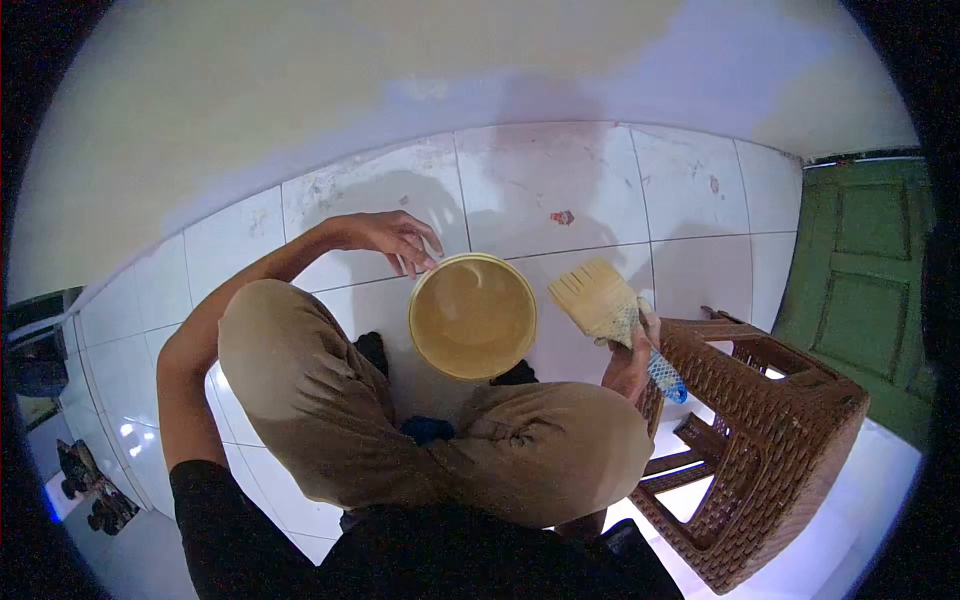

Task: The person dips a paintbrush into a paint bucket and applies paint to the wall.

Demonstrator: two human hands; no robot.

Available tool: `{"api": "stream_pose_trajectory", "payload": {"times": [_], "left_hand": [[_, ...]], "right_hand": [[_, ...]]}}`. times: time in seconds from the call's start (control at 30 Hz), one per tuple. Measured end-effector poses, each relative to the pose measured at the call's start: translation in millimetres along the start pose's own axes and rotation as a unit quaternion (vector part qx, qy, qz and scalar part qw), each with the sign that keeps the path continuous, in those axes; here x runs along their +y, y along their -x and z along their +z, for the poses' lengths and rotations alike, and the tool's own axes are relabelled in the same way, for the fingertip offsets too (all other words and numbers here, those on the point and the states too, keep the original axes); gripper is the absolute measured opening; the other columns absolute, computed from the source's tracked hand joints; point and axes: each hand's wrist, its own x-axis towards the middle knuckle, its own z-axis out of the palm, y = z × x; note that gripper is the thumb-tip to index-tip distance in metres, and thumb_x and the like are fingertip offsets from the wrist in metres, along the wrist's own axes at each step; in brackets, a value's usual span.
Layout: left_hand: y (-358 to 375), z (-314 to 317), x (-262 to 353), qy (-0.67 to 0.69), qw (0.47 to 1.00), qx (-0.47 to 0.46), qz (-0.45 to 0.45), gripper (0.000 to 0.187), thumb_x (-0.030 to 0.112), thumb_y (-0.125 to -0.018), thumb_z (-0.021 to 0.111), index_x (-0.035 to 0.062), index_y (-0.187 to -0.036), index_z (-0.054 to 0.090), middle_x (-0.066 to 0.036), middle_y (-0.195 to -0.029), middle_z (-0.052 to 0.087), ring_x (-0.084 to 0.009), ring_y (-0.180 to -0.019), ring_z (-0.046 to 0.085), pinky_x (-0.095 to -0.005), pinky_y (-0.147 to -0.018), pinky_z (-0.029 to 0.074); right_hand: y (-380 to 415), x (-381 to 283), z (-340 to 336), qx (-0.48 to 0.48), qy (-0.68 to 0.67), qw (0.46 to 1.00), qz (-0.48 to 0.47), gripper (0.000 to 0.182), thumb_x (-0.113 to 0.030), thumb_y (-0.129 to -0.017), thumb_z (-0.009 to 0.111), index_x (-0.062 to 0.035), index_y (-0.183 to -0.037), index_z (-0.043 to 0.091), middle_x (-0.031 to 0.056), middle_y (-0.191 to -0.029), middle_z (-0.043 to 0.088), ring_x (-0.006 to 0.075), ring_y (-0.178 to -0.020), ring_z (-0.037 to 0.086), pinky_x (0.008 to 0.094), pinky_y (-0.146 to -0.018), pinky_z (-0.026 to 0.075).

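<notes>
A round bucket with a yellowish rim stands on the floor before my bent legs, and its inside is coated in a tan colour. My left hand hangs at its upper left, fingers curved and apart, fingertips right at the rim. To the right of the bucket, my right hand grips a wide paintbrush. The brush's pale cream bristles point up and left, toward the wall. Its ferrule is smeared, and the blue-and-white patterned handle sticks out below my fingers.
A brown woven-pattern plastic stool lies tipped close by my right knee. Ahead rises a wall with patchy cream and bluish-white areas. White floor tiles carry smudges and a small reddish scrap. A green panelled door is at right.
</notes>
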Motion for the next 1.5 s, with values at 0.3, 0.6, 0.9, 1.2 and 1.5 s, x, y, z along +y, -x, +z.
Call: {"api": "stream_pose_trajectory", "payload": {"times": [0.3, 0.6, 0.9, 1.2, 1.5], "left_hand": [[-11, -3, 26, -0.049, 0.997, -0.007, 0.065, 0.047, 0.042, -0.084, 0.071, 0.0038, -0.111, 0.067, -0.011, -0.095, 0.069, -0.0202, -0.088, 0.067, -0.0345, -0.077, 0.057], [-30, 0, 32, -0.079, 0.993, -0.011, 0.087, 0.041, 0.027, -0.076, 0.080, -0.0015, -0.102, 0.067, -0.013, -0.088, 0.068, -0.0198, -0.081, 0.067, -0.0325, -0.068, 0.059], [2, -13, -12, -0.038, 0.993, 0.020, 0.110, 0.023, 0.015, -0.082, 0.073, -0.0002, -0.096, 0.064, -0.010, -0.085, 0.069, -0.0195, -0.079, 0.068, -0.0345, -0.072, 0.060], [110, 4, -82, 0.106, 0.949, 0.283, 0.094, 0.014, 0.016, -0.085, 0.069, 0.0044, -0.091, 0.063, -0.002, -0.079, 0.065, -0.0113, -0.076, 0.062, -0.0280, -0.066, 0.052], [154, 30, -148, 0.241, 0.842, 0.470, 0.113, 0.013, 0.013, -0.085, 0.066, 0.0036, -0.093, 0.064, -0.002, -0.084, 0.064, -0.0116, -0.077, 0.059, -0.0296, -0.065, 0.050]], "right_hand": [[3, -1, 2, 0.041, -0.019, 0.999, -0.003, 0.045, -0.028, -0.091, 0.051, -0.0032, -0.128, 0.049, 0.0098, -0.113, 0.060, 0.0168, -0.089, 0.059, 0.0290, -0.071, 0.047], [8, 1, -10, 0.071, -0.026, 0.997, -0.009, 0.052, -0.034, -0.093, 0.051, -0.0025, -0.134, 0.045, 0.0104, -0.119, 0.058, 0.0190, -0.103, 0.057, 0.0336, -0.083, 0.046], [-16, 27, -32, -0.012, -0.070, 0.997, 0.042, 0.055, -0.041, -0.091, 0.055, -0.0022, -0.131, 0.052, 0.0126, -0.126, 0.057, 0.0219, -0.113, 0.056, 0.0350, -0.092, 0.045], [-37, -41, 39, -0.041, -0.146, 0.988, 0.005, 0.057, -0.036, -0.091, 0.056, 0.0062, -0.129, 0.051, 0.0166, -0.131, 0.055, 0.0271, -0.122, 0.052, 0.0411, -0.104, 0.040], [-70, -159, 196, -0.392, 0.011, 0.917, -0.071, 0.067, -0.041, -0.089, 0.059, 0.0072, -0.135, 0.048, 0.0168, -0.128, 0.057, 0.0226, -0.119, 0.053, 0.0367, -0.100, 0.038]]}}
